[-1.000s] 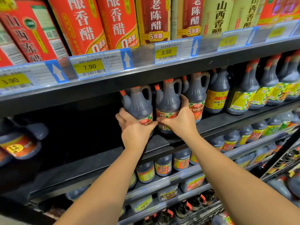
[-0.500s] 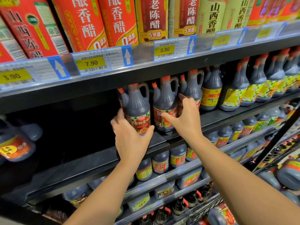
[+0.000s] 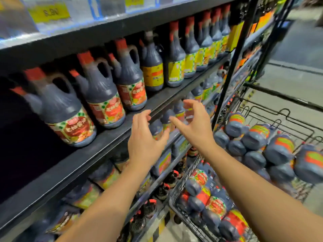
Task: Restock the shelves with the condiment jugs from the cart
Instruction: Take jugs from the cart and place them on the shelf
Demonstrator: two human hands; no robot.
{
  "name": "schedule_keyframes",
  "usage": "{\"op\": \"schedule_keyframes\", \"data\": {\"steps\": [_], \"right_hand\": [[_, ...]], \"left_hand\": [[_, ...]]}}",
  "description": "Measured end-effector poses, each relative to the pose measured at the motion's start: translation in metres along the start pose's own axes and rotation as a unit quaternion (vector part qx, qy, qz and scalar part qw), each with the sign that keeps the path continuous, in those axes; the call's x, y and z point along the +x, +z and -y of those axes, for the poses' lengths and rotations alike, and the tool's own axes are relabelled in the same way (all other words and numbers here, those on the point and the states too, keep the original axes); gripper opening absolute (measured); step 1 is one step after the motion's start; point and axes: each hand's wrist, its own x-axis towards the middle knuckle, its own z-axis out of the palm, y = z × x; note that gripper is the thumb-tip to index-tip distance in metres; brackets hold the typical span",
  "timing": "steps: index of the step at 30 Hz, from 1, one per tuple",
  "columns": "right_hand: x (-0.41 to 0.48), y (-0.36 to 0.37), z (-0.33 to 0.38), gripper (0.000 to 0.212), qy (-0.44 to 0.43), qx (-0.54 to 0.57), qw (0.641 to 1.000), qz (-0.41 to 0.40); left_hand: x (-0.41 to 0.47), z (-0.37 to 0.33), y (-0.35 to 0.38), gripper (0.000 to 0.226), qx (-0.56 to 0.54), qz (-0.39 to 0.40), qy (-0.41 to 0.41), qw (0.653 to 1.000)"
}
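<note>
Nearest us, low on the right, the cart's lower basket is packed with red-label sauce jugs, all lying on their sides. One level up, the upper basket carries another heap of jugs with orange-and-green labels, too blurred to read. So the stock is right there, not yet shelved.

Now the hands. The left hand and right hand hover side by side just in front of the shelf lip. Their fingers are spread and loosely hooked, and both hold nothing and touch nothing. I'd call this the reach for the next load, with the cart just to their right.

Behind them, 3 shelved jugs with the same red label stand upright, handles up, labels out. Left of those is a dark gap, and that looks like the slot to fill. Farther right, yellow-label jugs run off down the row, with blurred price tags above.

To do it well:
- Pick only matching red labels from the lower basket.
- Hook the fingers through the handle loop and back the base with the other palm, since these look full and heavy.
- Stand each jug upright beside the leftmost one, label out and set back from the lip.
</note>
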Motion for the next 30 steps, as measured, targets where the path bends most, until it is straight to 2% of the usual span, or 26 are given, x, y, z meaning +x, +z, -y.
{"op": "schedule_keyframes", "data": {"steps": [5,9,12,15,17,19,25,26,28,30], "right_hand": [[-0.062,-0.046,-0.097,0.054,0.156,-0.056,0.986,-0.023],[-0.128,-0.068,-0.185,0.057,0.305,-0.083,0.949,0.010],[-0.177,-0.072,-0.243,0.055,0.418,-0.091,0.903,0.032],[-0.220,-0.065,-0.292,0.070,0.531,-0.120,0.835,0.084],[-0.246,-0.055,-0.319,0.079,0.603,-0.108,0.782,0.112],[-0.260,-0.048,-0.335,0.080,0.650,-0.096,0.745,0.116],[-0.272,-0.037,-0.365,0.056,0.705,-0.077,0.689,0.151],[-0.273,-0.034,-0.370,0.057,0.719,-0.066,0.677,0.139],[-0.275,-0.028,-0.381,0.080,0.749,-0.051,0.652,0.107],[-0.275,-0.022,-0.389,0.094,0.763,-0.038,0.639,0.086]], "left_hand": [[-0.024,0.003,0.091,0.056,0.018,0.150,0.011,0.988],[-0.056,0.019,0.164,0.064,0.055,0.306,-0.043,0.949],[-0.083,0.035,0.211,0.066,0.082,0.383,-0.078,0.917],[-0.106,0.051,0.250,0.071,0.115,0.454,-0.116,0.876],[-0.117,0.063,0.273,0.076,0.141,0.480,-0.136,0.855],[-0.125,0.076,0.296,0.077,0.165,0.496,-0.147,0.840],[-0.135,0.099,0.350,0.085,0.199,0.533,-0.160,0.807],[-0.137,0.101,0.357,0.089,0.216,0.531,-0.156,0.805],[-0.140,0.102,0.369,0.098,0.273,0.524,-0.128,0.797],[-0.146,0.101,0.376,0.104,0.341,0.509,-0.089,0.785]]}}
